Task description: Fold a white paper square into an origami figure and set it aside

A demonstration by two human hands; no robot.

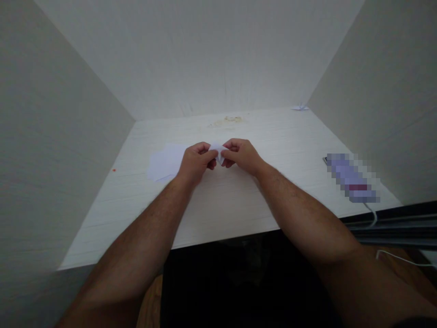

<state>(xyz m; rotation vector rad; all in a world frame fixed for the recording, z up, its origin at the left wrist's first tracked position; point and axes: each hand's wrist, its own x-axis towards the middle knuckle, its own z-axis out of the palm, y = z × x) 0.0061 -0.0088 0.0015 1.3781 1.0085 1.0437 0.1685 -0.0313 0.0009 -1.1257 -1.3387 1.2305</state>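
Observation:
Between my two hands is a small folded piece of white paper [219, 148], held above the middle of the table. My left hand [198, 159] pinches its left side with thumb and fingers. On the opposite side, my right hand [241, 155] grips the paper the same way. The thumbs are close together on the near face, where a fold comes down to a point. My fingers hide part of the paper. Several white paper sheets [164, 162] lie loosely stacked on the table, just left of my left hand and partly behind it.
The white table [218, 200] is enclosed by a back wall and two side walls. At right lies a blurred-out, phone-like device [351, 177] with a white cable [373, 218] over the edge. A folded paper piece [300, 108] sits in the far right corner. A yellowish stain [232, 120] marks the back.

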